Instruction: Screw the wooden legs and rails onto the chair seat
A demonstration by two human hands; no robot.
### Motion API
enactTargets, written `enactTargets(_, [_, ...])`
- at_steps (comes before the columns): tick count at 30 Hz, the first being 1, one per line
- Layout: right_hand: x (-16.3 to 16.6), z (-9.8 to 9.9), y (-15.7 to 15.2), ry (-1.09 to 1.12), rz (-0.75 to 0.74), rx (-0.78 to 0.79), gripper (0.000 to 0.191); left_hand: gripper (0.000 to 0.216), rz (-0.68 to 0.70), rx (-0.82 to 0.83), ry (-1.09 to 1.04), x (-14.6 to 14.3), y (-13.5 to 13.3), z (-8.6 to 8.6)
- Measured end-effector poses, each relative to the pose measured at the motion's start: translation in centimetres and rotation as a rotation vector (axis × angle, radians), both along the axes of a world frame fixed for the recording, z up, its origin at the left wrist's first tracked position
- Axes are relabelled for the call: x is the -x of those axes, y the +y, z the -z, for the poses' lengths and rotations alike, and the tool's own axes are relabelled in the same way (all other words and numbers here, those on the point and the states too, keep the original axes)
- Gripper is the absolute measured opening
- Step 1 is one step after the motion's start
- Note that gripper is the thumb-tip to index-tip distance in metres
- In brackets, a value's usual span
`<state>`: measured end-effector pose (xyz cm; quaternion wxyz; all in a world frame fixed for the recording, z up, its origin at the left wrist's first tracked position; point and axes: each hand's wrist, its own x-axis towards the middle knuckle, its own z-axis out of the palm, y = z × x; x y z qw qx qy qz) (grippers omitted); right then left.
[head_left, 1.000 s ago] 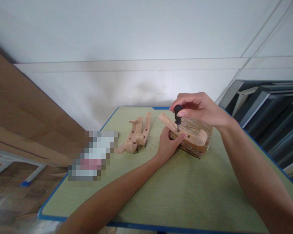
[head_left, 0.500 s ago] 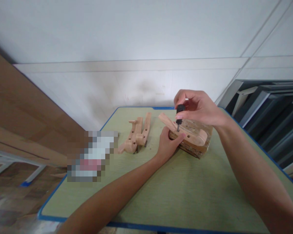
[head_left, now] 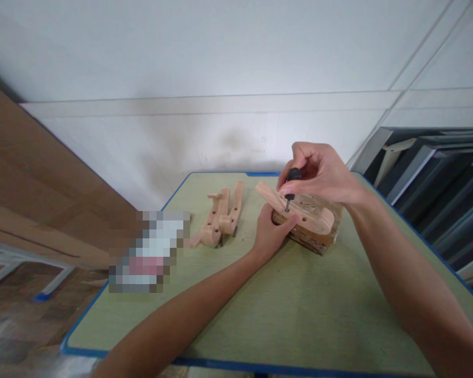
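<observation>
A curved light wooden piece [head_left: 307,216] with holes lies on a rough wood block [head_left: 326,237] at the far right of the green table [head_left: 276,315]. My right hand [head_left: 322,173] pinches a small black-handled screwdriver [head_left: 291,181], held upright with its tip at a hole in the wooden piece. My left hand [head_left: 271,232] grips the near edge of that piece, its thumb pressed along the side.
A second assembly of light wooden parts [head_left: 219,216] lies to the left of my hands. A blurred patch [head_left: 147,251] sits at the table's left edge. Dark metal frames [head_left: 433,173] lean at the right. A white wall stands behind; brown boards [head_left: 35,194] are at left.
My right hand's fingers shifted round the screwdriver handle, turning it a little; the tool stays at the same hole. My left hand and the wooden pieces have not moved.
</observation>
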<state>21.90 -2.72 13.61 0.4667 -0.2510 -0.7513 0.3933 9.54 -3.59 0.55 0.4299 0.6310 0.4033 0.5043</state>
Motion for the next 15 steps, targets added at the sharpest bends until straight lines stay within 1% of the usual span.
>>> enactTargets(3, [0.0, 0.1, 0.1, -0.008, 0.016, -0.003, 0.041, 0.04, 0.003, -0.003, -0.011, 0.0, 0.0, 0.0])
enactTargets(6, [-0.2, 0.0, 0.2, -0.05, -0.039, -0.021, 0.032, 0.043, 0.006, -0.01, -0.018, 0.0, 0.0, -0.1])
enactTargets(8, [-0.6, -0.3, 0.2, -0.117, -0.079, -0.032, 0.024, 0.044, 0.005, -0.015, -0.016, 0.1, 0.0, -0.2])
enactTargets(9, [-0.8, -0.5, 0.1, -0.156, -0.096, -0.037, 0.023, 0.045, 0.003, -0.017, -0.014, 0.1, 0.0, -0.2])
enactTargets(12, [-1.4, -1.0, -0.2, -0.253, -0.132, -0.047, 0.029, 0.047, -0.003, -0.015, -0.014, 0.1, 0.0, -0.1])
enactTargets(15, [-1.7, -1.3, -0.2, -0.285, -0.152, -0.045, 0.029, 0.046, -0.003, -0.023, -0.011, 0.1, 0.0, 0.0])
